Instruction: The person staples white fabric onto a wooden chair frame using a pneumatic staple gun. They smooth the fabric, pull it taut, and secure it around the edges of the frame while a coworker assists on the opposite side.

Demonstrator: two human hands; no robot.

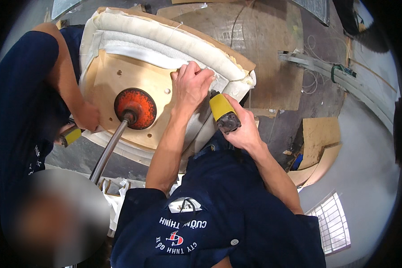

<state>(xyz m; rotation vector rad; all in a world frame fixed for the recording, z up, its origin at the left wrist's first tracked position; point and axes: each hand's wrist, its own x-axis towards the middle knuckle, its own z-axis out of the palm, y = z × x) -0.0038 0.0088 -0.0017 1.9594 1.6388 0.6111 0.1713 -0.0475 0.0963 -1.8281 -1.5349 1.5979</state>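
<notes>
A curved seat or chair frame (134, 25) padded in white fabric lies with its pale wooden board (103, 82) facing up. At the board's right edge, my left hand (193, 87) is closed with bent fingers on the white fabric (219, 80). My right hand (245, 129) grips a yellow and black staple gun (221, 106). Its dark nose points at the padded edge, close beside my left fingers; whether it touches is unclear. A worn orange-red disc (136, 108) on a metal rod rests against the board.
To the left, a co-worker's hand (87, 117) is at the frame's edge, with another yellow tool (70, 135) nearby. Cardboard pieces (319, 138) lean at the right. A metal beam (317, 62) with cords stands beyond a brown sheet (272, 53) on the floor.
</notes>
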